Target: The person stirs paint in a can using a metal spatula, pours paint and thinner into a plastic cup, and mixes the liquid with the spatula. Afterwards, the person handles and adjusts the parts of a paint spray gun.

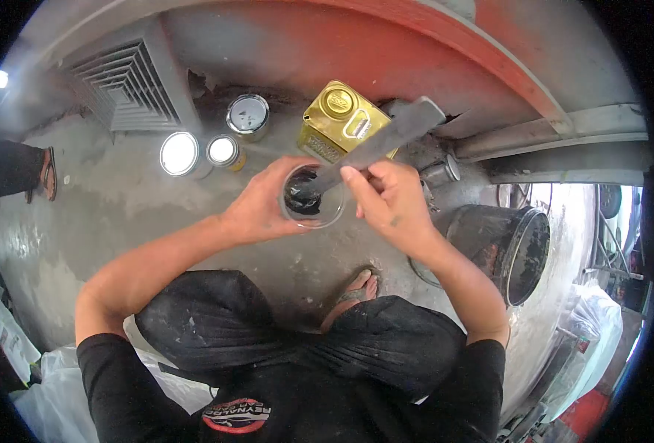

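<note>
A clear cup (332,209) with black, thick-looking stuff inside is held by my left hand (262,201), whose fingers wrap round its left side. My right hand (391,201) pinches a long flat grey stick (404,131) between thumb and fingers. The stick slants down to the left, its lower end inside the cup in the black stuff, its upper end over a gold rectangular can (339,122). Three round cans stand on the floor beyond my left hand: one with a shiny lid (248,114), one with a bright lid (180,153) and a smaller one (223,151).
A dark, stained drum (498,244) lies at the right, near a small metal can (442,172). A square vent grille (126,85) leans at the back left. Another person's sandalled foot (49,174) is at the far left. Plastic sheeting (589,325) hangs at the right.
</note>
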Motion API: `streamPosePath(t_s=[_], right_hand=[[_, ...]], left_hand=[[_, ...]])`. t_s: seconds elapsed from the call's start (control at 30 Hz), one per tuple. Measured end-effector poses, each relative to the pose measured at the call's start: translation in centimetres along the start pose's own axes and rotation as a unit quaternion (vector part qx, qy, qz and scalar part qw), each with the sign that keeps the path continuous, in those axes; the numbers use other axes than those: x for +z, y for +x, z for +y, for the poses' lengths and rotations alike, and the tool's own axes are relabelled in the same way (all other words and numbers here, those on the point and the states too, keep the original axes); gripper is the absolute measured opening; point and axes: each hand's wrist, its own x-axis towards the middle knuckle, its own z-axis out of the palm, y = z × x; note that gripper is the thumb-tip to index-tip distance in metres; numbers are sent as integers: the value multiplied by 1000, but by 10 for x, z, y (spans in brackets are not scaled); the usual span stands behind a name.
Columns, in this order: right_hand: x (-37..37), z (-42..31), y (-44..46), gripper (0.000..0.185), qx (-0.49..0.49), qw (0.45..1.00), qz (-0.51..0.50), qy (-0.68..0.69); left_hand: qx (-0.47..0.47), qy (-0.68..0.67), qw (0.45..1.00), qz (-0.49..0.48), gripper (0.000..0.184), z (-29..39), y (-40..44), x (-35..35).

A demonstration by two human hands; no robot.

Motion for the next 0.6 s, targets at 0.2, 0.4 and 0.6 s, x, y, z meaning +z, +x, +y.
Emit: streamPosePath(t_s=[0.2, 0.4, 0.6], right_hand=[[14, 5, -11, 18, -231, 968, 52, -79], [11, 1, -16, 16, -244, 963, 28, -113], [18, 9, -15, 16, -263, 960, 39, -89]], left_hand=[[5, 17, 1000, 5, 86, 0, 3, 0], [5, 23, 1000, 7, 88, -3, 1, 3], [-1, 30, 1000, 10, 87, -2, 2, 3]])
